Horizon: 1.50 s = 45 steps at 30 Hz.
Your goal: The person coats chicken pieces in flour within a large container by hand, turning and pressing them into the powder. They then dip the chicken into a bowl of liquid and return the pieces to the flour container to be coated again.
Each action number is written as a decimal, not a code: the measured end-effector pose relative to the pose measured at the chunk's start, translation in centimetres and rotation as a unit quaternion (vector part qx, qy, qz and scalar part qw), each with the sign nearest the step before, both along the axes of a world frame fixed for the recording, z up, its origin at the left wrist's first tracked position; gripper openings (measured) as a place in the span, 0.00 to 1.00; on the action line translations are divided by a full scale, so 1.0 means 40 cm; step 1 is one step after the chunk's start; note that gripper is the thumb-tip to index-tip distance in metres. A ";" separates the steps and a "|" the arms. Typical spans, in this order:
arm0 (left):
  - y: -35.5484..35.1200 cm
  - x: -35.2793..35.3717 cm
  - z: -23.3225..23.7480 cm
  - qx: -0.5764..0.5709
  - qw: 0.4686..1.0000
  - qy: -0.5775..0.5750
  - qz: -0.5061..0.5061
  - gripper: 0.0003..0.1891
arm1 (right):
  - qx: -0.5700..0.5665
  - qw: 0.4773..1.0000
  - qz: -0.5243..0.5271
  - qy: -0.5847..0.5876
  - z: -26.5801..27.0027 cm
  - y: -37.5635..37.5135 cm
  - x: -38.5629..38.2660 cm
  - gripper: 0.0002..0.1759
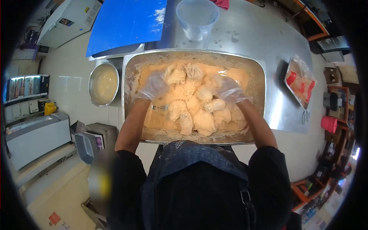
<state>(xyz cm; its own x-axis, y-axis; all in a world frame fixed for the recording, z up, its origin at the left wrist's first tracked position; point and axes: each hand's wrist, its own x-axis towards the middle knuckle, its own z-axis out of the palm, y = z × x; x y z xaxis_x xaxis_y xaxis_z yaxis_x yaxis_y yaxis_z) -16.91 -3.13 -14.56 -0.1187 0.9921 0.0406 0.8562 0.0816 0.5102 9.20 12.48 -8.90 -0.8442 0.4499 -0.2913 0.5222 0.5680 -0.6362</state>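
Note:
A deep metal tray (pixel 262 76) of orange-tan flour stands in front of me, with several flour-coated chicken pieces (pixel 204 122) heaped in its middle. Both of my hands wear clear plastic gloves and reach inside it. At the left of the heap, my left hand (pixel 155 85) is closed against a pale coated chicken piece (pixel 175 75). My right hand (pixel 225 88) grips another coated piece (pixel 204 93) on the right side; motion blurs its fingers. A lumpier coated piece (pixel 194 71) lies between the hands, toward the far wall.
Left of the tray sits a round metal bowl (pixel 115 85) of pale yellowish liquid. A blue board (pixel 126 27) dusted with flour and a clear plastic jug (pixel 197 17) are beyond it. On the steel table's right lie a bagged tray with red markings (pixel 299 82) and scissors (pixel 305 117).

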 end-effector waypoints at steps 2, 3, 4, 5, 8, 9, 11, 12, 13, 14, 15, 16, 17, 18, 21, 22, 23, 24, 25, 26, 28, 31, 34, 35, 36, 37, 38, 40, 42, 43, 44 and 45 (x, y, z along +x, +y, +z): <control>0.006 -0.004 0.000 -0.185 0.971 0.138 0.059 0.24 | 0.045 0.998 -0.031 -0.045 -0.142 0.044 0.093 0.20; 0.018 0.006 0.044 -0.185 0.971 0.139 0.060 0.24 | 0.099 0.989 -0.067 -0.091 -0.190 0.058 0.108 0.20; 0.047 0.036 0.116 -0.171 0.969 0.170 -0.051 0.23 | 0.101 0.988 -0.067 -0.092 -0.173 0.060 0.088 0.20; 0.069 0.076 0.151 -0.154 0.955 0.195 -0.161 0.24 | 0.210 0.967 0.079 -0.124 -0.132 0.055 0.064 0.19; 0.121 0.148 0.038 0.115 0.974 0.102 -0.168 0.30 | 0.195 0.953 0.157 -0.170 -0.114 0.050 -0.007 0.20; 0.141 0.162 0.044 0.092 0.982 -0.068 -0.153 0.29 | 0.076 0.977 0.092 -0.175 -0.111 0.062 -0.024 0.23; 0.151 0.205 0.056 0.025 0.905 -0.408 -0.121 0.29 | 0.019 0.994 0.006 -0.112 -0.028 0.014 0.006 0.21; 0.153 0.229 0.063 -0.014 0.821 -0.562 -0.100 0.29 | -0.041 0.996 -0.072 -0.039 0.021 -0.007 0.022 0.20; 0.160 0.244 0.077 -0.054 0.714 -0.694 -0.079 0.29 | -0.033 0.996 -0.077 -0.044 0.059 -0.008 0.035 0.20; 0.165 0.257 0.094 -0.052 0.711 -0.696 -0.087 0.29 | -0.090 0.979 -0.157 -0.092 0.093 -0.001 0.057 0.16; 0.173 0.265 0.112 0.031 0.831 -0.530 -0.168 0.26 | -0.146 0.952 -0.234 -0.136 0.116 0.014 0.079 0.13; 0.174 0.270 0.131 0.111 0.904 -0.336 -0.238 0.26 | -0.143 0.951 -0.240 -0.136 0.109 0.031 0.118 0.13; 0.171 0.273 0.145 0.108 0.901 -0.339 -0.248 0.26 | 0.015 0.987 -0.132 -0.092 0.082 0.042 0.171 0.12; 0.177 0.275 0.163 0.038 0.901 -0.375 -0.215 0.26 | 0.174 0.983 -0.019 -0.047 0.069 0.044 0.201 0.12; 0.154 0.241 0.258 -0.105 0.929 -0.319 -0.157 0.27 | 0.330 0.864 0.153 -0.348 0.144 0.036 0.143 0.16; 0.130 0.215 0.277 -0.182 0.950 -0.223 -0.119 0.29 | 0.400 0.844 0.145 -0.326 0.084 0.051 0.162 0.18; 0.101 0.199 0.273 -0.240 0.956 -0.086 -0.144 0.32 | 0.396 0.844 0.143 -0.331 0.091 0.026 0.151 0.18; 0.073 0.175 0.266 -0.293 0.940 0.054 -0.166 0.35 | 0.411 0.859 0.071 -0.298 0.087 -0.002 0.125 0.18; 0.042 0.138 0.168 -0.223 0.949 0.110 -0.192 0.36 | 0.427 0.866 0.000 -0.261 0.086 -0.022 0.091 0.18; 0.012 0.114 0.075 -0.153 0.951 0.166 -0.213 0.38 | 0.426 0.866 0.005 -0.260 0.057 -0.037 0.067 0.18; -0.026 0.089 0.078 -0.218 0.954 0.089 -0.186 0.37 | 0.618 0.786 0.015 0.026 -0.023 -0.083 0.035 0.20; -0.061 0.042 0.105 -0.316 0.934 0.009 -0.168 0.37 | 0.253 0.935 -0.037 -0.246 -0.022 -0.076 0.076 0.24; -0.080 0.041 0.232 -0.439 0.876 0.062 -0.191 0.36 | 0.155 0.942 -0.139 -0.262 0.071 -0.093 0.078 0.28; -0.084 0.043 0.262 -0.511 0.826 0.127 -0.200 0.33 | 0.153 0.943 -0.134 -0.262 0.097 -0.092 0.069 0.28; -0.129 0.017 0.190 -0.511 0.826 0.127 -0.200 0.33 | 0.148 0.943 -0.117 -0.275 0.126 -0.092 0.061 0.25; -0.194 -0.038 0.059 -0.370 0.900 0.090 -0.211 0.31 | 0.149 0.940 -0.107 -0.287 0.146 -0.086 0.059 0.22; -0.213 -0.062 -0.007 -0.218 0.950 0.051 -0.219 0.28 | 0.253 0.934 -0.025 -0.250 0.109 -0.076 0.048 0.18; -0.136 0.029 0.160 -0.332 0.910 0.083 -0.234 0.25 | 0.353 0.911 0.050 -0.207 0.015 -0.055 0.037 0.15; -0.146 0.050 0.183 -0.460 0.850 0.108 -0.232 0.23 | 0.339 0.933 0.118 0.026 -0.055 -0.060 0.028 0.12; -0.180 0.023 0.112 -0.357 0.912 0.027 -0.198 0.20 | 0.333 0.935 0.117 0.034 -0.089 -0.039 0.048 0.12; -0.199 0.003 0.077 -0.243 0.956 -0.053 -0.158 0.18 | 0.174 0.982 0.047 0.050 -0.118 0.007 0.089 0.13; -0.194 0.011 0.099 -0.246 0.956 -0.049 -0.152 0.18 | 0.009 0.998 -0.020 0.062 -0.136 0.033 0.108 0.13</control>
<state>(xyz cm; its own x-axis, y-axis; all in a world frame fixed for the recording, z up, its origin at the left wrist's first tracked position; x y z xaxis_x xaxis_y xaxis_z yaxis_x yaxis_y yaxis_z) -16.45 -10.90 -10.62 0.1994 0.8775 -0.4361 0.8283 0.0869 0.5535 13.52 13.82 -14.32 -0.8544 0.4883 -0.1778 0.4631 0.5602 -0.6868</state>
